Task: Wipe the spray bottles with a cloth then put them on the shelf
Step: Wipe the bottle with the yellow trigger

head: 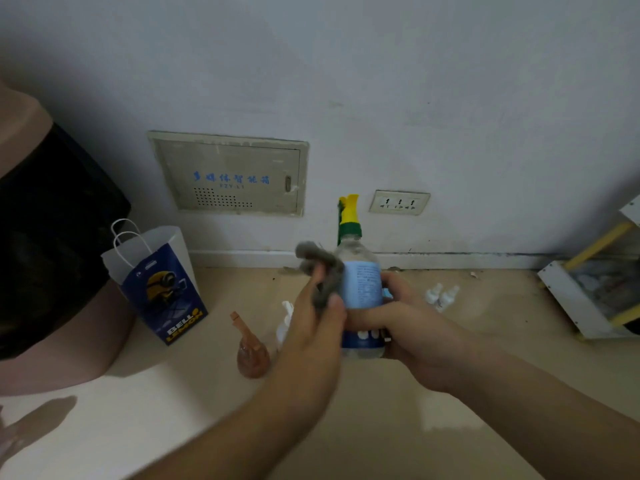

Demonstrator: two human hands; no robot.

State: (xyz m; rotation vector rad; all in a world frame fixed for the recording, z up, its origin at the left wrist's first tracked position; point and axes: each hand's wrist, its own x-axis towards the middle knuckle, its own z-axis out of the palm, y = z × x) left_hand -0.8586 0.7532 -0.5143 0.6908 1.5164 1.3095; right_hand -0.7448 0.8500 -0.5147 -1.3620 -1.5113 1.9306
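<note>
**Item:** bottle, clear body, blue label, yellow-and-green spray head. It is held upright in the air above the floor, facing the wall, and is not yet on the shelf.

**Right grip**: fingers wrapped round the bottle's lower body from the right, thumb across the front.

**Left grip**: pinches a grey cloth and presses it to the bottle's left side, near the shoulder and the label edge.

**On the floor:**
- Amber bottle, below and left of the hands.
- White bottle, mostly hidden behind the left grip.
- Two small bottles, near the wall to the right.
- Paper bag, standing at left.
- The shelf, white with yellow rails, at far right, well apart from the held bottle.

**Risks, as judged:**
- Only one grip bears the bottle. A hard wiping stroke could twist it loose and drop it toward the amber bottle below.
- The cloth could catch the trigger and release spray.
- The side under the right fingers may go unwiped unless the hold is shifted.
</note>
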